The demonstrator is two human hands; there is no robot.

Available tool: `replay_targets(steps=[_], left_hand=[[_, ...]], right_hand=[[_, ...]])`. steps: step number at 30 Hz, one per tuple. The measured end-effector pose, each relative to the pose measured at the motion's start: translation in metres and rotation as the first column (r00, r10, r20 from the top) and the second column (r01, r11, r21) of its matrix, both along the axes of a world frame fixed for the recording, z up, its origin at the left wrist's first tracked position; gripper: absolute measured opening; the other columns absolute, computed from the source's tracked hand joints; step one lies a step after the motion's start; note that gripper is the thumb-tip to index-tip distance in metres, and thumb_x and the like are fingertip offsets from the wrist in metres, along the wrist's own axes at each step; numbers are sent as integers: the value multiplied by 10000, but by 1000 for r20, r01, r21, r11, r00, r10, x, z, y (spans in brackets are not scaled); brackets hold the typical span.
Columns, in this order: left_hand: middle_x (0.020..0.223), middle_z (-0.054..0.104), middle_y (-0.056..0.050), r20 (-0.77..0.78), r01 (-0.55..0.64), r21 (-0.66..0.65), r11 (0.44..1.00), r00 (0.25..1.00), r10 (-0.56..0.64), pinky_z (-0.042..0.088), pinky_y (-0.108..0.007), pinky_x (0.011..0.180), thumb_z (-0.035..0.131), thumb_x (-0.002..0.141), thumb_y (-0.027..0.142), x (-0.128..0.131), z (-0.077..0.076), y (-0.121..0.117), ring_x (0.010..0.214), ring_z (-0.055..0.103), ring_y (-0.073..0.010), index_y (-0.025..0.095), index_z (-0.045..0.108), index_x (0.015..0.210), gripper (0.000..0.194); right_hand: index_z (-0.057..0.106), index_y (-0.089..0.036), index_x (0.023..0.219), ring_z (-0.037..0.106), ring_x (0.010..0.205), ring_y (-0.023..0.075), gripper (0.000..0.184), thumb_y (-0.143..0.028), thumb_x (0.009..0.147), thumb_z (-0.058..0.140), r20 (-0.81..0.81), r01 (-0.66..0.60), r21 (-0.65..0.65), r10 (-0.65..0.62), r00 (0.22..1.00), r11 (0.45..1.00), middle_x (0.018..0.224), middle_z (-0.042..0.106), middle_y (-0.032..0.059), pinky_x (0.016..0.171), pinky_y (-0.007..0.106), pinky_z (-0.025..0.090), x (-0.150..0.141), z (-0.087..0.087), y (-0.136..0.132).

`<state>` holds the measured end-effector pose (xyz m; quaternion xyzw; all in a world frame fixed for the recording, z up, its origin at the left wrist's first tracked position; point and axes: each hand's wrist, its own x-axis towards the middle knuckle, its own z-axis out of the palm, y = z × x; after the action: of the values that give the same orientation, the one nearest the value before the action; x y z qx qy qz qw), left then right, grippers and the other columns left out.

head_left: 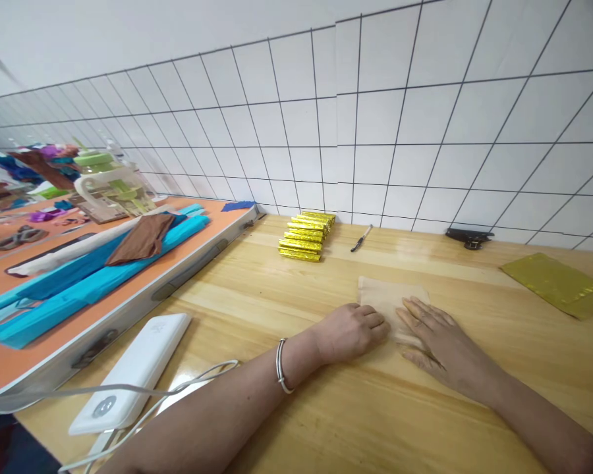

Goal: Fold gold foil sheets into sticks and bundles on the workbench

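Note:
A small pale beige sheet (383, 293), thin like paper or cloth, lies on the wooden table in front of me. My left hand (353, 332), with a silver bangle on its wrist, rests at the sheet's left side. Its fingers are curled down, and whatever is under them is hidden. From the right, my right hand (432, 339) lies flat over the sheet with its fingers stretched and a little apart. Dark smudges mark those fingers. Both hands cover the near part of the sheet.
Shiny gold rolls (304, 237) lie by the tiled wall, near a pen (362, 239) and a black clip (470, 237). A gold sheet (558, 283) lies at right. At left are a white power bank (133, 368) with cables and an orange-topped table (197, 247) bearing blue material.

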<state>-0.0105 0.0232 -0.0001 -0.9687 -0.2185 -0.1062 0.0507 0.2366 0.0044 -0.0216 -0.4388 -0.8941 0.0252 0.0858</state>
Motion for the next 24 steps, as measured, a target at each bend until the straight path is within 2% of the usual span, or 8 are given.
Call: replay_targets(steps=[5, 10, 14, 16, 20, 24], left_hand=[[957, 645, -59, 129, -89, -182, 979, 985, 113, 434, -264, 793, 297, 949, 305, -2, -5, 8, 885, 590, -160, 196, 559, 1095, 320], [1055, 644, -39, 228, -98, -383, 919, 954, 197, 432, -239, 848, 338, 933, 397, -7, -2, 12, 968, 587, -157, 215, 565, 1136, 355], [1132, 617, -54, 249, -80, -471, 878, 943, 220, 436, -265, 879, 490, 829, 527, -11, 2, 13, 1014, 578, -192, 203, 512, 1221, 509], [1135, 615, -57, 261, -79, -489, 869, 937, 232, 433, -271, 888, 543, 804, 500, -11, 0, 15, 1014, 576, -197, 196, 512, 1223, 519], [1081, 636, -24, 307, -63, -550, 833, 912, 272, 433, -244, 869, 497, 861, 315, -9, -6, 18, 977, 582, -162, 221, 563, 1157, 317], [964, 658, -2, 327, -58, -645, 762, 880, 343, 449, -211, 772, 504, 851, 264, -9, -5, 19, 851, 596, -132, 208, 612, 1041, 226]], right_hand=[[318, -267, 1392, 247, 1333, 268, 625, -541, 839, 419, -29, 28, -15, -28, 999, 999, 1428, 354, 51, 1066, 479, 253, -1, 3, -2], [511, -239, 1258, 406, 1250, 230, 415, -347, 884, 367, -170, 86, -7, -86, 982, 996, 1325, 495, 45, 1035, 434, 340, 6, -1, 3], [616, -236, 1117, 499, 1165, 225, 354, -366, 883, 385, -347, 108, -61, -122, 930, 992, 1244, 568, 39, 989, 393, 409, 12, -6, 8], [643, -239, 1061, 537, 1121, 225, 345, -404, 879, 401, -429, 124, -104, -157, 890, 987, 1215, 590, 38, 967, 380, 432, 12, -7, 10], [673, -228, 939, 553, 1094, 242, 340, -447, 867, 424, -512, 106, -171, -180, 840, 980, 1163, 619, 60, 945, 392, 440, 10, -3, 11], [669, -224, 816, 590, 1004, 222, 297, -412, 866, 446, -498, 115, -135, -167, 851, 984, 1052, 661, 54, 884, 362, 456, 5, 7, 8]])
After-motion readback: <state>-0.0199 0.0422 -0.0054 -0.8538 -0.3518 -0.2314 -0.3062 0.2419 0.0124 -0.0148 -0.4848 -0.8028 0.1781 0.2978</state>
